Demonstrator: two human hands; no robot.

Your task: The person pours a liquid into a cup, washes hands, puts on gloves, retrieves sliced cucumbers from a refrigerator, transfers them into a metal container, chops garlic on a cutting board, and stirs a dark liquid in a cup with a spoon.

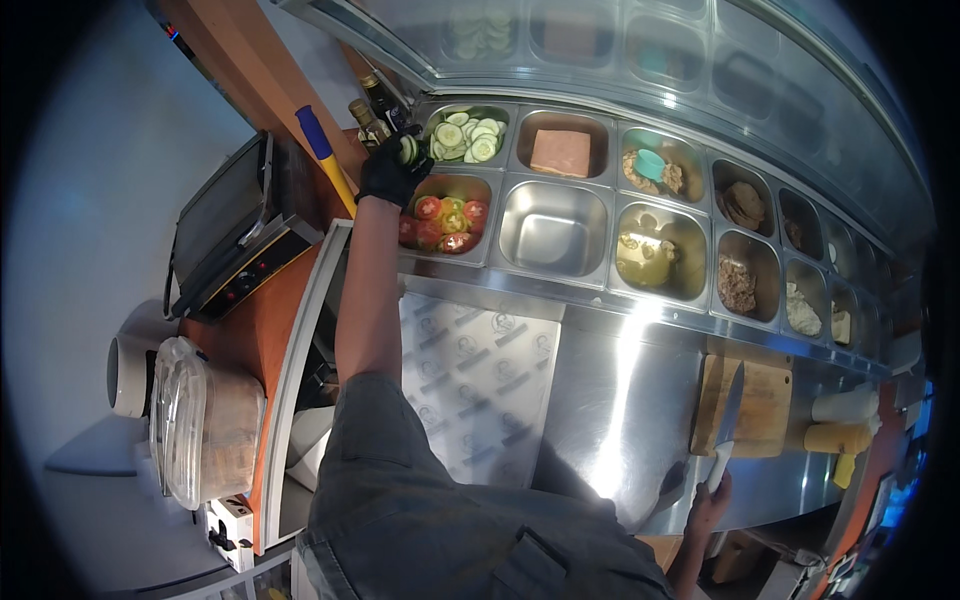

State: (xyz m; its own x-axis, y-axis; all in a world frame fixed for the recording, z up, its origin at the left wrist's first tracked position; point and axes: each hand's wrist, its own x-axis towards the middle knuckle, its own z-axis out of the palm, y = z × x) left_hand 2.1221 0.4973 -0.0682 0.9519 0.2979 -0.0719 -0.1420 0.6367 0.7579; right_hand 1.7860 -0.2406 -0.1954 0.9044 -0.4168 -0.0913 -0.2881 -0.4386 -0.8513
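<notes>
My left hand (388, 178), in a black glove, is at the far left corner of the steel pans. Its fingers are closed on green cucumber slices (408, 150). Beside it sits a pan of more cucumber slices (466, 138), and nearer me a pan of tomato slices (445, 222). At the lower right, my bare right hand (708, 506) grips the white handle of a knife (733, 405). The blade points away from me over a wooden cutting board (768, 405).
Printed paper (480, 380) covers part of the steel counter (615, 400). Other pans hold pink sliced meat (561, 153), a turquoise scoop (650, 164) and other fillings. A glass lid (690, 50) rises behind. A contact grill (235, 240) stands left, sauce bottles (838, 437) right.
</notes>
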